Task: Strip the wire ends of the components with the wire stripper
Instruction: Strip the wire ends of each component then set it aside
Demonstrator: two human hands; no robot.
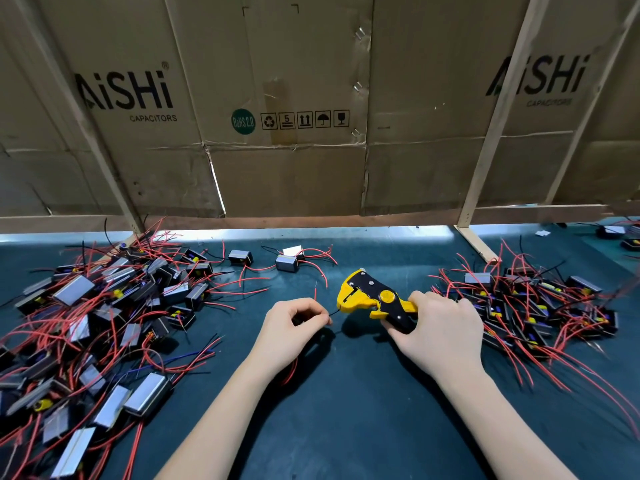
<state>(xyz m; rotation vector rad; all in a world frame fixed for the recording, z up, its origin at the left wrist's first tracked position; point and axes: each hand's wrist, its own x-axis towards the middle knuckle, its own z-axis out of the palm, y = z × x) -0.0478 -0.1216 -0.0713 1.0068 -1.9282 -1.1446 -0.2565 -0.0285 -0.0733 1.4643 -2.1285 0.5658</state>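
Yellow-and-black wire stripper (375,299), mid-table, is being gripped by the handles in your right hand (438,327); your left hand (294,322) is pinching a black wire end (335,312), aiming it at the jaws for stripping.

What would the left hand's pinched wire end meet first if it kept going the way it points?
Probably the yellow head of the wire stripper, held by the right hand; the left hand aims its black wire there. Depth is unclear.

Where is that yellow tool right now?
In the head view, the yellow and black wire stripper sits just right of centre over the dark mat, gripped by the right hand, its head pointing toward the left hand.
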